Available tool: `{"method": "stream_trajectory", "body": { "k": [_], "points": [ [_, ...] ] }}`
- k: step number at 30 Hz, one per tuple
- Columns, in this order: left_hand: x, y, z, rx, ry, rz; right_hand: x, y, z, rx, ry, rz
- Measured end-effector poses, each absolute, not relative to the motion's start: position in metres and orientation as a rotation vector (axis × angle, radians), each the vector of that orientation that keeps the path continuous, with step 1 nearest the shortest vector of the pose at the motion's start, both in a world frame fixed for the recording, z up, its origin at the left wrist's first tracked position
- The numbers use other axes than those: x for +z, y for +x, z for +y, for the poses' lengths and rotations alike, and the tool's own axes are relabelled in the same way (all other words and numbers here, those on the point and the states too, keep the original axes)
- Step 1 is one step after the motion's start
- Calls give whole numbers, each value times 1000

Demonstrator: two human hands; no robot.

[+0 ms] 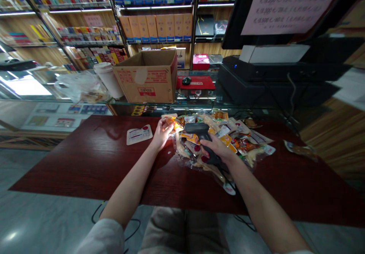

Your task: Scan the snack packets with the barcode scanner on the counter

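Note:
My right hand (pixel 214 148) is closed round the grip of a black handheld barcode scanner (pixel 201 133), its head pointing left over a heap of small snack packets (pixel 228 140) on the dark red table (pixel 85 170). My left hand (pixel 161 134) grips one orange and yellow snack packet (pixel 173 124) at the left edge of the heap, just in front of the scanner head. One white and red packet (pixel 139 134) lies apart, flat on the table to the left of my left hand.
A glass counter (pixel 196 102) behind the table carries an open cardboard box (pixel 148 75), a white cup (pixel 108 78), a plastic bag (pixel 80 86), a red mat with a mouse (pixel 195 82) and a black till with a screen (pixel 273 75). Shelves of goods line the back wall. One stray packet (pixel 300 149) lies far right.

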State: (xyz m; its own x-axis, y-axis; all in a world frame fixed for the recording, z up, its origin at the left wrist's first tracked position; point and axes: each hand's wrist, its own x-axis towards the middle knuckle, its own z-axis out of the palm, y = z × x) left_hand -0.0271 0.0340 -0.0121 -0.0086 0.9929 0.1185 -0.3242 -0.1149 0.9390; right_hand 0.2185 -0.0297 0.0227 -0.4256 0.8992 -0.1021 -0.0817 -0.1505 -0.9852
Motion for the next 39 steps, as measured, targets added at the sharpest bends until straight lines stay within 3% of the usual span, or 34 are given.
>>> {"method": "stream_trajectory", "body": {
  "k": [8, 11, 15, 19, 25, 32, 35, 39],
  "points": [
    [-10, -34, 38, 1427, 1249, 1087, 29, 220, -33, 1677, -960, -1383],
    [-2, -50, 37, 1298, 1507, 1476, 27, 221, -32, 1667, -967, -1362],
    [11, -79, 31, 805, 1731, 2177, 20, 221, -29, 1646, -978, -1325],
    [14, -94, 26, 737, 1840, 2546, 18, 222, -26, 1650, -991, -1300],
    [-1, -107, 30, 427, 1912, 2340, 22, 219, -22, 1602, -1016, -1213],
    [-6, -120, 31, 621, 1861, 2604, 30, 214, -8, 1569, -1020, -1102],
    [-4, -92, 46, 725, 2098, 2339, 41, 207, 2, 1534, -1016, -1056],
    [-10, -52, 77, 653, 1914, 1962, 47, 196, 15, 1594, -1028, -1083]
  ]
}}
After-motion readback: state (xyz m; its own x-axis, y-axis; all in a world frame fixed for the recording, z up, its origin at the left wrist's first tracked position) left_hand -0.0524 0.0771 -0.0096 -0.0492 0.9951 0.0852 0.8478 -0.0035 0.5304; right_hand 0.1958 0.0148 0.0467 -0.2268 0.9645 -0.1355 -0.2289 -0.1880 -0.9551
